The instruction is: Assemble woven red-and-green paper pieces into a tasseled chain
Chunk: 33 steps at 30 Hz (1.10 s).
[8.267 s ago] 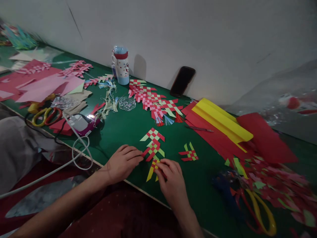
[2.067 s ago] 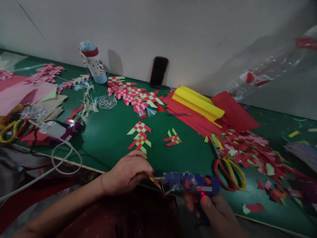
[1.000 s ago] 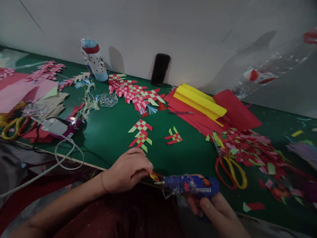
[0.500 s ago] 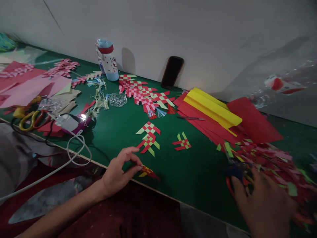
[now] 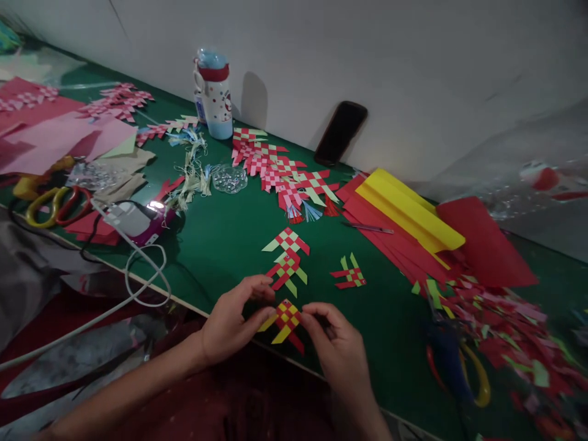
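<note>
A woven paper fish (image 5: pixel 288 316) in red and yellow strips is held between my two hands at the table's front edge. My left hand (image 5: pixel 239 315) pinches its left side between thumb and finger. On its right side, my right hand (image 5: pixel 337 337) grips the edge the same way. Just beyond lie red and light-green woven fish (image 5: pixel 287 264), overlapping each other. A smaller red and green fish (image 5: pixel 351 275) rests to the right. Blue-handled scissors (image 5: pixel 452 361) lie to the right of my right hand, beside the paper scraps.
Paper scraps (image 5: pixel 500 321) cover the right side. Yellow paper (image 5: pixel 408 211) and red sheets (image 5: pixel 484 242) lie behind them. A phone (image 5: pixel 340 131) leans on the wall near a bottle (image 5: pixel 215 98). Finished fish (image 5: pixel 280 165), a bead dish (image 5: pixel 229 179) and a cable (image 5: pixel 138 300) are around.
My right hand has let go of the scissors, leaving them on the table, and moved left to the red and yellow fish. The fish is now turned up flat between both hands.
</note>
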Tool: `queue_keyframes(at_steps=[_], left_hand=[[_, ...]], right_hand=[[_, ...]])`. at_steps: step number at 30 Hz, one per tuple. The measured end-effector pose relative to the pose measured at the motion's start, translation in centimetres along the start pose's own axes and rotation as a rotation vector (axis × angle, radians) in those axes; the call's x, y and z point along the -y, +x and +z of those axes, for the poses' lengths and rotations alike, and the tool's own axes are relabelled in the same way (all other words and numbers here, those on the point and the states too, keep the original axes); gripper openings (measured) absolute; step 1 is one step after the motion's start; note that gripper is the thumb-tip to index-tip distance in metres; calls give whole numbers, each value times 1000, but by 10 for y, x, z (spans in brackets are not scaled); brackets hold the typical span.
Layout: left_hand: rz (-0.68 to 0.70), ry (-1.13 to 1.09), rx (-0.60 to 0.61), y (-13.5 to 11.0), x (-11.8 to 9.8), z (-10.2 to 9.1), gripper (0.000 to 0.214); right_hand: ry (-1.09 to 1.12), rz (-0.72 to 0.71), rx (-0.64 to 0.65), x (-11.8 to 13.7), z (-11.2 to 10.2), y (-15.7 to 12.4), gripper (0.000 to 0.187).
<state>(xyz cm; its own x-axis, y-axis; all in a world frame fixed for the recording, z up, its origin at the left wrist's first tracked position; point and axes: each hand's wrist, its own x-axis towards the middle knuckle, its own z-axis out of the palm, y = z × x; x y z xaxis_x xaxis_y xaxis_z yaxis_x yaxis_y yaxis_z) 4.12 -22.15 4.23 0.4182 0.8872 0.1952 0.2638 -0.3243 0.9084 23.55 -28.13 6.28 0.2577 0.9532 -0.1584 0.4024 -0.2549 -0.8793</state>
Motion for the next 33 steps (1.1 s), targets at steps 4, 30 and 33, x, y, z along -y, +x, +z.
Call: queue_keyframes(at_steps=[4,30,33], left_hand=[[323,428,34,8,18,-13,21],[447,652,256,14,37,-12,32],[445,663,273,15,37,-12,34]], right_hand=[[-42,77,50,-2,-7,17,26],[-508,-172,307,-2,-4,63,27],[-539,-168,323,-1,-4,64,27]])
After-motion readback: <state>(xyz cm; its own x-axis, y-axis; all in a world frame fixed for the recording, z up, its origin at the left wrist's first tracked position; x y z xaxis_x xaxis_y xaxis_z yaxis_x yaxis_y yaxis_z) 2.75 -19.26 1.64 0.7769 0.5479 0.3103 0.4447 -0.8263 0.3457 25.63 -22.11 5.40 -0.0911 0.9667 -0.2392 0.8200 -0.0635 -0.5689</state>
